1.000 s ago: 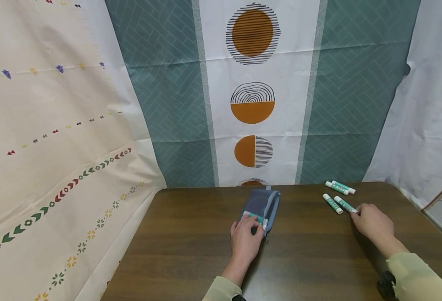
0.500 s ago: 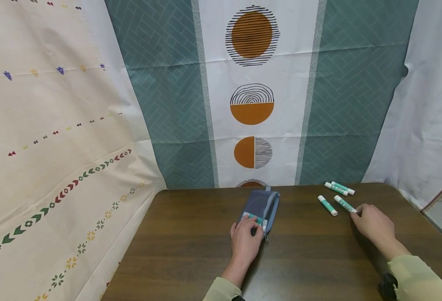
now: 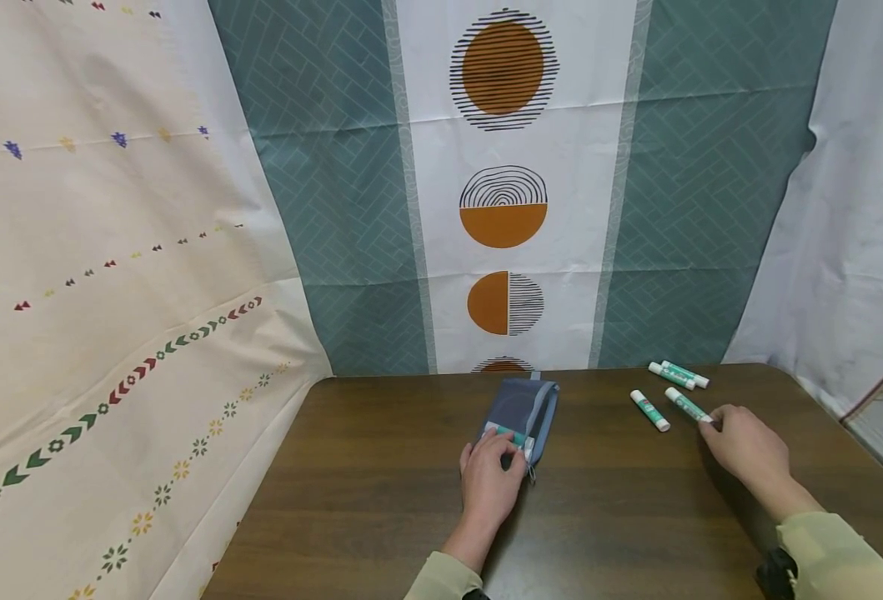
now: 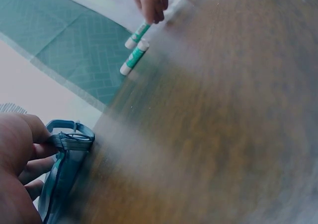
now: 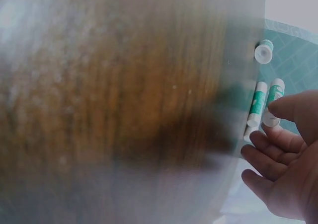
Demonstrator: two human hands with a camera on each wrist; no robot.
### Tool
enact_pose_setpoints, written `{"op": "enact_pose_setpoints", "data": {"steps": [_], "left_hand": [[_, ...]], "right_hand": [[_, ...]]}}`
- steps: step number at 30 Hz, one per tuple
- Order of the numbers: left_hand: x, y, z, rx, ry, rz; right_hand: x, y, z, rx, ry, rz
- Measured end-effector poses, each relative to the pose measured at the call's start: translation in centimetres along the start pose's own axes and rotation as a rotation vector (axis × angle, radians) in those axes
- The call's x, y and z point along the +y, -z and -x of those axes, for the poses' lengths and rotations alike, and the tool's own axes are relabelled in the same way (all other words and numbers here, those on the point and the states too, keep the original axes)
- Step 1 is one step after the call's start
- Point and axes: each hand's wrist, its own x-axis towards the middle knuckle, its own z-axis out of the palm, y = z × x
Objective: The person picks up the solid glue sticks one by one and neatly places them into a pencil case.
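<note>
Left hand (image 3: 490, 485), extended toward one o'clock, pinches the pouch (image 3: 512, 404); right hand (image 3: 749, 448), angled toward ten o'clock, apparently pinches a green-and-white tube (image 3: 685, 404).

Four green and white sticks (image 3: 649, 411) are on the right of the one brown table (image 3: 336, 500), two far and two a bit nearer. There is one blue pouch (image 3: 514, 404), with more green and white at its near end, too covered to count, and two hands, one left hand (image 3: 492, 483) and one right hand (image 3: 749, 446), in two pale green sleeves (image 3: 835, 554). The one far cloth (image 3: 696, 167) shows four orange round shapes (image 3: 503, 79), the lowest partly hidden.
</note>
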Motion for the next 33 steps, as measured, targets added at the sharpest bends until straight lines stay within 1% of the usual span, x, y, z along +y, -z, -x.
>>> {"op": "enact_pose_setpoints", "data": {"steps": [18, 28, 33], "left_hand": [[0.0, 0.0, 0.1, 0.007, -0.007, -0.006], [-0.1, -0.1, 0.0, 0.006, -0.011, -0.021], [-0.1, 0.0, 0.1, 0.020, -0.028, -0.015]], "right_hand": [[-1.3, -0.1, 0.2, 0.074, 0.049, -0.008], [-2.8, -0.1, 0.4, 0.092, 0.066, -0.019], [-3.4, -0.2, 0.4, 0.096, 0.065, -0.017]]}}
